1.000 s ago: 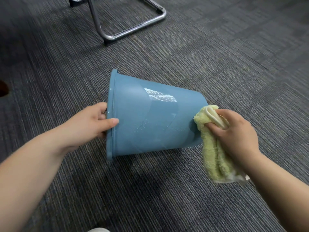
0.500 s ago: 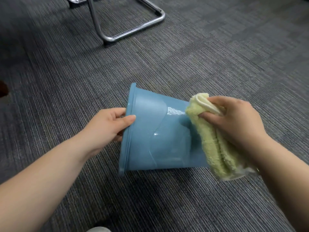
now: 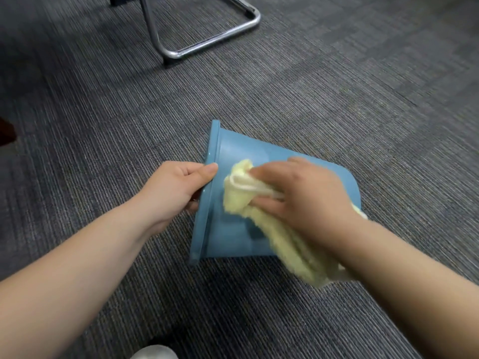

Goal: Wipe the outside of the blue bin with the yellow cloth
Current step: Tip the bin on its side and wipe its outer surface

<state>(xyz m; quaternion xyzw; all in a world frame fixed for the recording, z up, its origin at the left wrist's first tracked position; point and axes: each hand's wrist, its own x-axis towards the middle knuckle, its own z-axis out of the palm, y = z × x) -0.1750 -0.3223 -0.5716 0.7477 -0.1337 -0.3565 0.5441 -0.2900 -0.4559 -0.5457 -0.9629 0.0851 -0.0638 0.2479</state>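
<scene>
The blue bin [image 3: 233, 237] lies on its side on the grey carpet [image 3: 337, 99], just below the centre of the view, its open rim facing nine o'clock and its closed base toward three o'clock; the rim's lower end rests on the carpet at about seven o'clock of the bin.

The left hand [image 3: 173, 187] comes in from eight o'clock and grips the rim; its thumb lies flat across the outer edge of the rim, pointing toward three o'clock, while the other fingers curl over the lip and disappear inside the bin; the grasp is closed on the rim.

The right hand [image 3: 305, 200] comes in from four o'clock and lies over the bin's upper side wall; its fingers are bent and bunched around the yellow cloth [image 3: 241, 195], pressing the wad against the wall just beside the rim; the hand is blurred, so the single fingertips are hard to tell apart.

The cloth's loose end trails toward five o'clock under the right wrist, hanging past the bin's lower edge above the carpet.

A chrome chair frame [image 3: 207, 42] stands at twelve o'clock, well apart from the bin.
</scene>
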